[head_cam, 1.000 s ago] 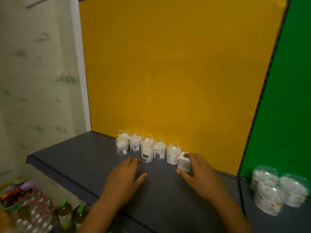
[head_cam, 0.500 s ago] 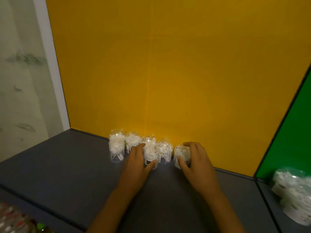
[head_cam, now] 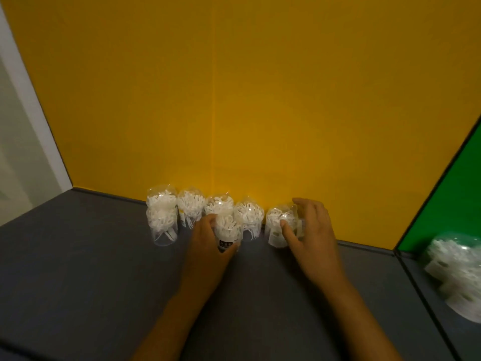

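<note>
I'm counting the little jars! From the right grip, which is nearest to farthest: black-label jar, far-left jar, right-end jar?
1. The right-end jar: held in the right grip, by the yellow wall.
2. The black-label jar: front middle, held in the left grip.
3. The far-left jar: leftmost in line, beyond the left grip.

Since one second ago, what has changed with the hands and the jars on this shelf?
The left hand moved forward along the grey shelf and took hold of the labelled jar. The right hand kept its hold on the end jar. The other jars in the row stayed put.
</note>
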The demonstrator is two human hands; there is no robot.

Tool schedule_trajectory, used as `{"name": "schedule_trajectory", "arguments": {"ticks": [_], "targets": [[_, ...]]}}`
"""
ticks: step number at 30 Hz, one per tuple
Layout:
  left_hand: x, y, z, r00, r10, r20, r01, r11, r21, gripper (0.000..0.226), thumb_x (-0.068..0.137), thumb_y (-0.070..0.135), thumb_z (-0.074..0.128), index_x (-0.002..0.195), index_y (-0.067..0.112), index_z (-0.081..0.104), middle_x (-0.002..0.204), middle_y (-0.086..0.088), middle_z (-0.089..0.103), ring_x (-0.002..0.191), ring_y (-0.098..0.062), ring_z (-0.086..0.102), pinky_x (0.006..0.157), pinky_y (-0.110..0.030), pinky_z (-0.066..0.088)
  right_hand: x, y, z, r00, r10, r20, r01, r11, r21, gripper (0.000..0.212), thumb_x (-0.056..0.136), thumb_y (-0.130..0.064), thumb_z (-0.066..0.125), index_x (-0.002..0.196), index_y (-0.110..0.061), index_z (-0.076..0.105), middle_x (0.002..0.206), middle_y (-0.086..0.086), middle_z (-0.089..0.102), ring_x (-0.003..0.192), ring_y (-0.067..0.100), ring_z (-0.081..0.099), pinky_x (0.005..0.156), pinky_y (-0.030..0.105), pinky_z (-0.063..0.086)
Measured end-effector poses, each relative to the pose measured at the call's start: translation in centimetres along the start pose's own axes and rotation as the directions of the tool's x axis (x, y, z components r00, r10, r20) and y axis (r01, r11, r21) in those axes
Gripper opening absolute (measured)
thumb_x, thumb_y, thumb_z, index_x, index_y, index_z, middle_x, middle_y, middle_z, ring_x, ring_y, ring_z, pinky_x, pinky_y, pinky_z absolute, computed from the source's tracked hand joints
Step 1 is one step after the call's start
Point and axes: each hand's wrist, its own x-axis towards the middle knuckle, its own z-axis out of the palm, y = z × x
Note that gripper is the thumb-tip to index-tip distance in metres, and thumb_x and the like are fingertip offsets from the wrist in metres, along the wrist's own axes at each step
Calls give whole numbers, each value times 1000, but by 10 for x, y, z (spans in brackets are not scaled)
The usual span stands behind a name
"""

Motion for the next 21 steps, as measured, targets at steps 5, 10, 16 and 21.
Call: {"name": "schedule_trajectory", "arguments": {"ticks": [5,10,16,21], "targets": [[-3,17,-12,997,-56,44,69,916,-395,67,70,20,81,125,19,44,117,9,58,99,-4,61,75,-13,52,1,7,0,999,50,-20,-49,997,64,43,95,-34,57,134,-16,48,126,0,50,117,14,47,95,25,39],[-6,28,-26,977,-101,189,209,649,-732,51,71,22,75,115,34,51,108,14,65,92,2,67,76,-21,56,-2,11,4,997,63,52,-65,996,54,52,95,-45,53,141,-24,43,131,-3,50,121,14,44,99,33,42],[-7,30,-25,955,-106,279,293,503,-813,54,74,20,70,125,27,52,111,7,69,96,-9,69,77,-29,58,-5,10,8,993,32,111,-28,999,-40,65,86,-51,65,142,-34,36,133,-8,49,122,13,43,100,34,37],[-4,29,-23,955,-100,279,287,552,-783,39,87,11,63,114,37,53,91,25,72,91,1,68,76,-22,56,-5,5,8,994,34,107,-31,999,-29,65,80,-48,72,134,-34,39,123,-10,53,113,14,48,94,31,37]]}}
